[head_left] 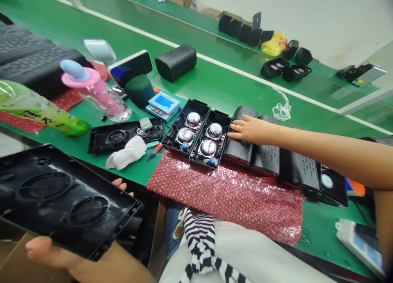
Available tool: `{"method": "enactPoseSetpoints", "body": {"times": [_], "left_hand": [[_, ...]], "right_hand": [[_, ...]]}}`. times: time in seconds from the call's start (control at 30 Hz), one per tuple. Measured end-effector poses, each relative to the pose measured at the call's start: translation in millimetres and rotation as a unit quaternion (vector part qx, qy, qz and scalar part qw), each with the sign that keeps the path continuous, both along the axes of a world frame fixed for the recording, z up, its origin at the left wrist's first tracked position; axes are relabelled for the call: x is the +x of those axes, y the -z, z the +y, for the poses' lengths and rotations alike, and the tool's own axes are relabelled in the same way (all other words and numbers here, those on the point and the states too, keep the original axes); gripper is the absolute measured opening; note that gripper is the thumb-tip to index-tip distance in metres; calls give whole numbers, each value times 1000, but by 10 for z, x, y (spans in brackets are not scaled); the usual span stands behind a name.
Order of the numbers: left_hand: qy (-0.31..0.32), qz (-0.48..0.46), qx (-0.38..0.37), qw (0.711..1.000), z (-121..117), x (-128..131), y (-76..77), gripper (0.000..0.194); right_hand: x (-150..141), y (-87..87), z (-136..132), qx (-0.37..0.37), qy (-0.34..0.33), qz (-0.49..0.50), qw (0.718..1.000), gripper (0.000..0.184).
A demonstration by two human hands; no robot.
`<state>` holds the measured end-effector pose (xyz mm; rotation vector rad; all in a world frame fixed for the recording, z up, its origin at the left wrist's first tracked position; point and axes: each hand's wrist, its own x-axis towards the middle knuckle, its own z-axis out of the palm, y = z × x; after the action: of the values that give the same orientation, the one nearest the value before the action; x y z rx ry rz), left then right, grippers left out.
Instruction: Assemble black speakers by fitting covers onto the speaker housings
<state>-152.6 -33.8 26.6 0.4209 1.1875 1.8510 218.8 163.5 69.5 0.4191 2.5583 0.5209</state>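
My left hand grips a black speaker housing half at the lower left, its hollow inner side with two round grilles facing up. The thumb shows at the near edge and fingertips at the far edge. With fingers outstretched, my right hand lies flat on a closed black speaker in a row on the bench. Just left of it are two open speaker housings, the nearer one and the farther one, each showing two round drivers with red wires.
Red bubble wrap hangs over the bench edge. Leftward are another housing half, white cloth, screwdriver, blue device, phone, pink-lidded cup and green bottle. A white device sits at right.
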Motion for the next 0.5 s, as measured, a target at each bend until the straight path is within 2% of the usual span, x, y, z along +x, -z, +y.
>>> {"method": "enactPoseSetpoints", "body": {"times": [0.07,0.1,0.27,0.5], "left_hand": [[-50,72,23,996,22,36,-30,74],[-54,89,31,994,24,56,-43,73],[-30,73,38,996,-27,127,-59,63],[-32,77,35,996,-13,-5,108,70]], "right_hand": [[-11,3,-18,4,-3,-4,1000,51],[-14,6,-28,7,-5,-7,1000,50],[-14,28,-54,16,-3,-10,1000,48],[-49,46,-72,18,17,-11,1000,47]]}}
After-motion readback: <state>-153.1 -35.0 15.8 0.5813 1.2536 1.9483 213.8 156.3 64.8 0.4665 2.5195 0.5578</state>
